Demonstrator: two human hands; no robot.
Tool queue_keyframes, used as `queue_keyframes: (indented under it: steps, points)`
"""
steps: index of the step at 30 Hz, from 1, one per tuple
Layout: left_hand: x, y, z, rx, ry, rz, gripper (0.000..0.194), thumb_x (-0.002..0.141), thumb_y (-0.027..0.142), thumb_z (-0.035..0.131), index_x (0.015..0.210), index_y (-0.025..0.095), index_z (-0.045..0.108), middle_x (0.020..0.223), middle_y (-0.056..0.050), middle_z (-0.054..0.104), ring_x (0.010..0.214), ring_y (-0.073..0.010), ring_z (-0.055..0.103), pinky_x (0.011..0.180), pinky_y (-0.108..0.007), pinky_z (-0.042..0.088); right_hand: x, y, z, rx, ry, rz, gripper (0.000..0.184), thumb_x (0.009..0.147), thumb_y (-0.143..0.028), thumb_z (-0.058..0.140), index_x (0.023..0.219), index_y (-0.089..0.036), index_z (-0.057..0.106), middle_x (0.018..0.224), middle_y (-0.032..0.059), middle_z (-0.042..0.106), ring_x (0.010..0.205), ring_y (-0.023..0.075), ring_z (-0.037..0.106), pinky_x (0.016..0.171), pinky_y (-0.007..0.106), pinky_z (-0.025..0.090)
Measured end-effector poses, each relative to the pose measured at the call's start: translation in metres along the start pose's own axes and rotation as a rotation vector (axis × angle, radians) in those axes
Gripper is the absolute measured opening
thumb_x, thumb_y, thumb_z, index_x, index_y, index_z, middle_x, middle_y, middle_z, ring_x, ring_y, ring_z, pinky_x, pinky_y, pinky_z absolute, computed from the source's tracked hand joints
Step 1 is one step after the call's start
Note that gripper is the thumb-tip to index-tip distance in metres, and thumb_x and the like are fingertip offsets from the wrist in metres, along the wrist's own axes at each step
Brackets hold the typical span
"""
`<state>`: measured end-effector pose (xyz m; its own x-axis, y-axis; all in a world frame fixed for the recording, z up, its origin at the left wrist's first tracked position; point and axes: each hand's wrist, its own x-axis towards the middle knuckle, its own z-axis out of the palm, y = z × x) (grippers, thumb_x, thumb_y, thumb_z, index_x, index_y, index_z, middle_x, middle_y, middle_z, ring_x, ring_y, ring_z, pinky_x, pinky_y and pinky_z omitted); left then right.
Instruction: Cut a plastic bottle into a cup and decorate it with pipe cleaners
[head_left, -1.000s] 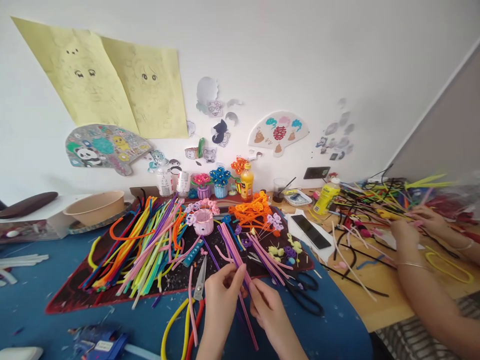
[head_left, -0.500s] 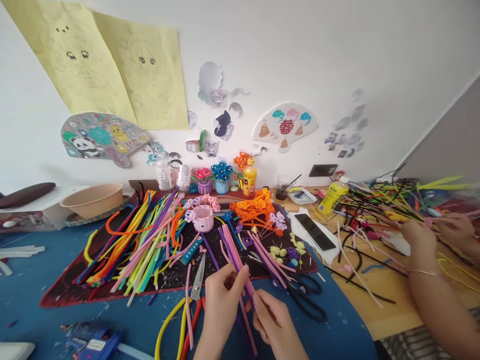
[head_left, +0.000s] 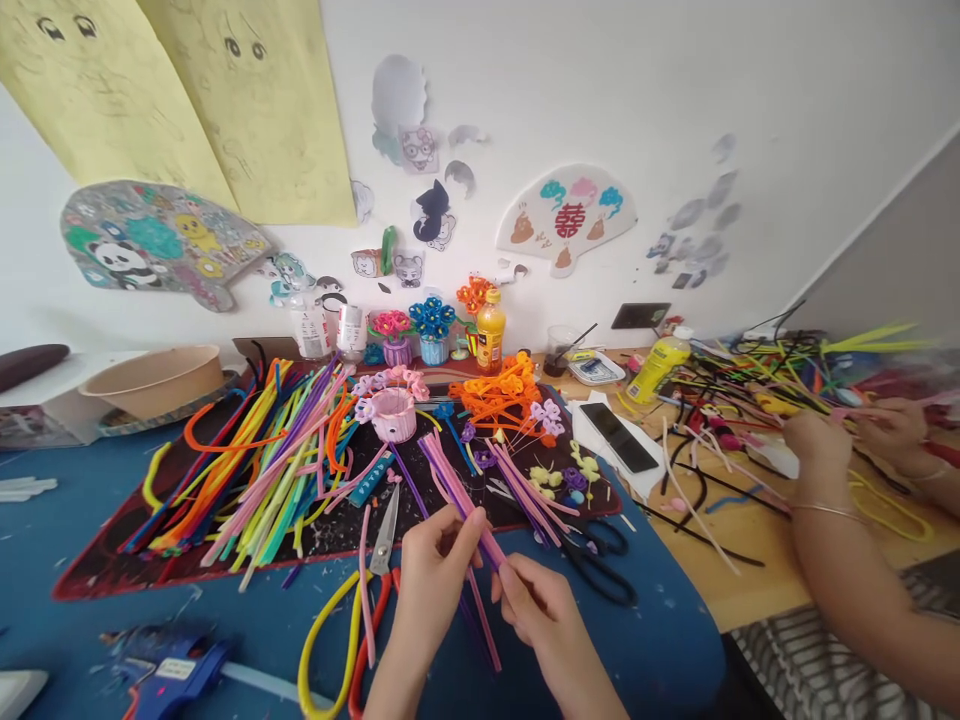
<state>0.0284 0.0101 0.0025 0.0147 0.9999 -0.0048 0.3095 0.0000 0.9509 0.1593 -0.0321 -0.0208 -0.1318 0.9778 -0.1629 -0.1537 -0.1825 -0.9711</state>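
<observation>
Over the near part of the blue surface (head_left: 660, 650), in the head view, have the bundle of pink and purple stems (head_left: 450, 480) held slantwise between both grips. With left grip (head_left: 437, 562), pinch the bundle between thumb and curled fingers, closed down on it with no wide spread. With right grip (head_left: 534, 600), pinch it just below, thumb pressed along the stems and fingers folded underneath. See the upper ends pointing toward the dark mat (head_left: 343, 538) and thinner strands hanging between the wrists. Just beyond the bundle, to its left, see a pink pot (head_left: 395, 418), pink and lilac flowers gathered about its rim. Farther back, find a purple pot (head_left: 397, 352) with pink flowers and a light blue pot (head_left: 434, 350) with blue ones. Right of these, see a bottle (head_left: 490, 332) of orange drink, then a clear cup (head_left: 559, 352) with dark liquid and a thin stick leaning in it, beside a white dish (head_left: 596, 368) with small items, hard to tell apart. At far left, see a beige bowl (head_left: 154, 385), contents hidden by its wall. Near left grip, find scissors (head_left: 384, 538) with yellow and red handles; right of right grip, black-handled scissors (head_left: 604, 575).
</observation>
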Motion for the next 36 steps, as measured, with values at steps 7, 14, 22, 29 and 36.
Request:
queue_keyframes:
  steps: [7,14,22,29,36]
  points:
    - [0.007,-0.007,-0.030,0.393,0.082,-0.065,0.037,0.091,0.047,0.041,0.074,0.021,0.063,0.052,0.000,0.057,0.050,-0.0180,0.055,0.053,-0.026,0.036,-0.002,0.001,-0.025,-0.030,0.149,-0.020,0.051,0.088,-0.065,0.054,0.069,-0.018,0.054,0.055,-0.0082,0.026,0.048,0.0074,0.019,0.048,0.027,0.011]
    - [0.017,-0.002,-0.012,0.865,0.089,-0.172,0.031,0.094,0.033,0.046,0.079,0.017,0.068,0.068,-0.012,0.071,0.067,-0.0291,0.068,0.053,-0.028,0.031,0.001,0.003,-0.032,0.020,0.197,0.026,0.053,0.084,-0.069,0.057,0.070,-0.018,0.054,0.054,-0.0092,0.025,0.046,0.0066,0.017,0.046,0.026,0.010]
    - [0.036,0.002,0.012,1.022,0.067,-0.248,0.030,0.095,0.025,0.044,0.086,0.012,0.070,0.085,-0.018,0.074,0.083,-0.0315,0.072,0.056,-0.028,0.037,0.002,0.007,-0.026,0.081,0.133,0.015,0.053,0.084,-0.069,0.057,0.069,-0.018,0.055,0.049,-0.0103,0.027,0.042,0.0047,0.014,0.043,0.024,0.010]
    - [0.031,-0.002,-0.003,0.962,0.066,-0.273,0.030,0.096,0.025,0.043,0.081,0.017,0.068,0.081,-0.012,0.075,0.079,-0.0284,0.071,0.054,-0.030,0.029,0.004,0.008,-0.023,0.099,0.154,0.043,0.052,0.083,-0.068,0.060,0.070,-0.017,0.056,0.051,-0.0097,0.029,0.043,0.0044,0.015,0.043,0.024,0.011]
    - [0.024,-0.005,-0.004,0.903,0.068,-0.216,0.031,0.099,0.027,0.041,0.083,0.019,0.067,0.078,-0.010,0.075,0.076,-0.0253,0.071,0.054,-0.029,0.026,0.004,0.012,-0.015,0.109,0.105,0.050,0.053,0.085,-0.068,0.057,0.071,-0.017,0.057,0.050,-0.0100,0.029,0.042,0.0044,0.016,0.043,0.024,0.011]
